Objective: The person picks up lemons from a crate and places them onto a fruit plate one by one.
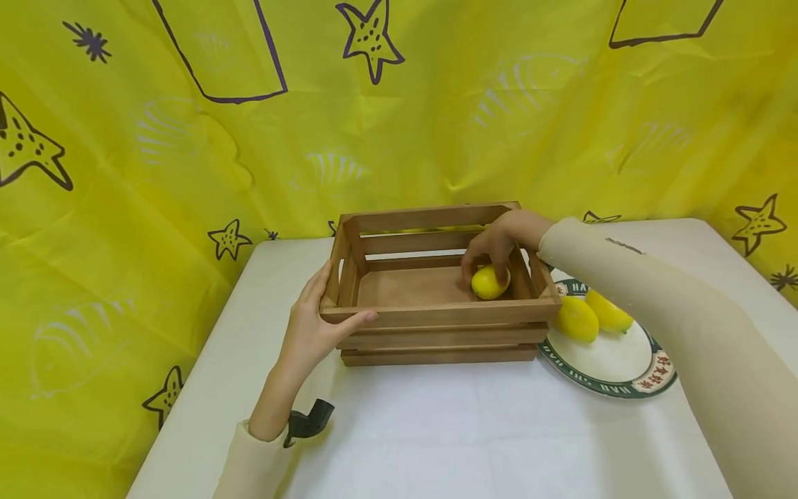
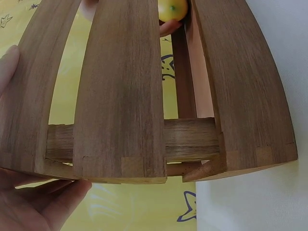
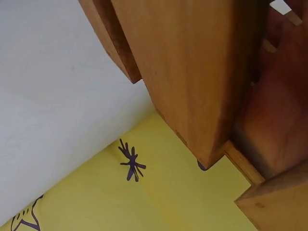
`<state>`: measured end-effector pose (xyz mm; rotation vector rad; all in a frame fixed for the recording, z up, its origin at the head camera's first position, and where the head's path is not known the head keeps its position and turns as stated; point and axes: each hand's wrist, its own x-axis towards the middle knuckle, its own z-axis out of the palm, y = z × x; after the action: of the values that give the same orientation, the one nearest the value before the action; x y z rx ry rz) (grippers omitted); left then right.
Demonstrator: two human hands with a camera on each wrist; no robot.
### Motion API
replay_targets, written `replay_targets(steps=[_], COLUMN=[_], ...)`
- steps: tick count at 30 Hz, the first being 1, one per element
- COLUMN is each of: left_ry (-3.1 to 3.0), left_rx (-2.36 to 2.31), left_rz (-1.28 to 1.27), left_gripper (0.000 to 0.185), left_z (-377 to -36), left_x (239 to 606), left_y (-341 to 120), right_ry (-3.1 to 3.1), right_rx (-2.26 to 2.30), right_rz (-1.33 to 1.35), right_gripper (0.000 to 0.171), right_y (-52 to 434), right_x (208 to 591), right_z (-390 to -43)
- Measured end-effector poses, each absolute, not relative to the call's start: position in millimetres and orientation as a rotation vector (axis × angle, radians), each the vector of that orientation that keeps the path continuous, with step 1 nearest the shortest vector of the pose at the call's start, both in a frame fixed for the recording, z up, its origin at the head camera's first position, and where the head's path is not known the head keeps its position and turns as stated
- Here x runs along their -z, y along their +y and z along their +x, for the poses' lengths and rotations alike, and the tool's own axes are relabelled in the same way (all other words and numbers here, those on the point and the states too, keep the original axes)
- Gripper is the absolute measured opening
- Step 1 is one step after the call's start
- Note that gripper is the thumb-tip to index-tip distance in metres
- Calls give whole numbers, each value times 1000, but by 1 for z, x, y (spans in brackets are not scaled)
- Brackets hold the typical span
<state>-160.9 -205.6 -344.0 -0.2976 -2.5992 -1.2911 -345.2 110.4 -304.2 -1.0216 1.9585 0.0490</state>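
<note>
A slatted wooden crate (image 1: 436, 317) stands on the white table. Inside its right end, my right hand (image 1: 495, 239) reaches over the rim and grips a yellow lemon (image 1: 489, 283) low down near the crate floor. The same lemon (image 2: 172, 9) shows between the slats in the left wrist view. At the crate's left end my left hand (image 1: 314, 326) holds the corner, thumb along the front top slat and fingers against the end. In the right wrist view the crate's wood (image 3: 187, 67) hides most of the right hand (image 3: 274, 115).
Right of the crate lies a white plate (image 1: 614, 357) with a dark green patterned rim, two more lemons (image 1: 576, 319) on it. The right forearm passes over part of the plate. A yellow printed cloth (image 1: 411, 138) hangs behind the table (image 1: 424, 430).
</note>
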Motion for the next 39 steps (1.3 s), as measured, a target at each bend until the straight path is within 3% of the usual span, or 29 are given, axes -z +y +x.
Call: replay_targets(steps=[25,39], left_ry=[-2595,-2590], left_rx=[1291,1298], left_rz=[-292,-310], left_gripper=[106,106], left_z=[-161,-161], left_x=[344,344], left_y=[-207,-205], right_ry=[1748,1747], right_rx=[151,449], right_rz=[-992,-1160], right_gripper=[42,46], right_y=[106,109], right_x=[310,316], right_z=[-347,-352])
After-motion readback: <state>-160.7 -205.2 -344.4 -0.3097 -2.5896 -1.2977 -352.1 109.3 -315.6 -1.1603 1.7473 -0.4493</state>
